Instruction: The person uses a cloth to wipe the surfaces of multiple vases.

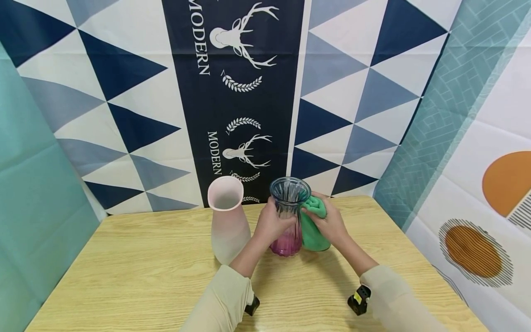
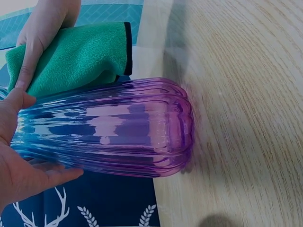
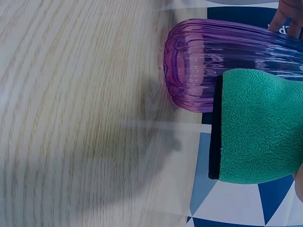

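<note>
A ribbed glass vase, blue at the top and fading to pink-purple at the base, is upright near the table's back edge. My left hand grips it from the left, thumb and fingers curled about its upper part. Its purple base is close to the tabletop; whether it touches cannot be told. In my right hand is a folded green cloth with a dark edge band, hanging along the vase's right side. The right wrist view shows the cloth overlapping the glass, with most of that hand out of frame.
Left of the glass vase stands a tall pink-and-white vase, near my left forearm. The wooden table meets a patterned cloth backdrop at the back, with hanging sheets on both sides.
</note>
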Demonstrator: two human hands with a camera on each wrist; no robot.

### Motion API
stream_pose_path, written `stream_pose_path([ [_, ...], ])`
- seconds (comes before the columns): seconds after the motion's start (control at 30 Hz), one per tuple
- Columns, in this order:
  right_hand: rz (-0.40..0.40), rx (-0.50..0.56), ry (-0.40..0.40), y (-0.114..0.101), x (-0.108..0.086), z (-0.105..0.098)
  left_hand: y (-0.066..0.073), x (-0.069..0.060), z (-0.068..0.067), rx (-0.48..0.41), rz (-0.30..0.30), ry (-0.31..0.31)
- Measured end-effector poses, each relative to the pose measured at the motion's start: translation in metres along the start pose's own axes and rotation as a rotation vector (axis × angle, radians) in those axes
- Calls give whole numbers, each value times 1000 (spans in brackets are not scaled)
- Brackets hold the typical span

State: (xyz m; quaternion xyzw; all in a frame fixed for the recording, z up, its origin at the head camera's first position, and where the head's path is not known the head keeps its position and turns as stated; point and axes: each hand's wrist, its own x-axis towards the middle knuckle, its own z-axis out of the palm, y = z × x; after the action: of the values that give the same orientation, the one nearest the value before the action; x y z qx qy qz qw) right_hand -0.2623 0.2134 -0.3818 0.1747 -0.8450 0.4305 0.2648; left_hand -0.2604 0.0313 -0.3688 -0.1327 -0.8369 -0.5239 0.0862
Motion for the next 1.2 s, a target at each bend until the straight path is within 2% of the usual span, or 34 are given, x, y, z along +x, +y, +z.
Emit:
stream_pose_path([
  [0.7, 53, -44, -107, 5, -6, 4, 2, 0, -1, 15, -2, -7],
  [1.2, 81, -46, -179, 18, -16, 5, 1, 1, 1, -7, 28, 3],
])
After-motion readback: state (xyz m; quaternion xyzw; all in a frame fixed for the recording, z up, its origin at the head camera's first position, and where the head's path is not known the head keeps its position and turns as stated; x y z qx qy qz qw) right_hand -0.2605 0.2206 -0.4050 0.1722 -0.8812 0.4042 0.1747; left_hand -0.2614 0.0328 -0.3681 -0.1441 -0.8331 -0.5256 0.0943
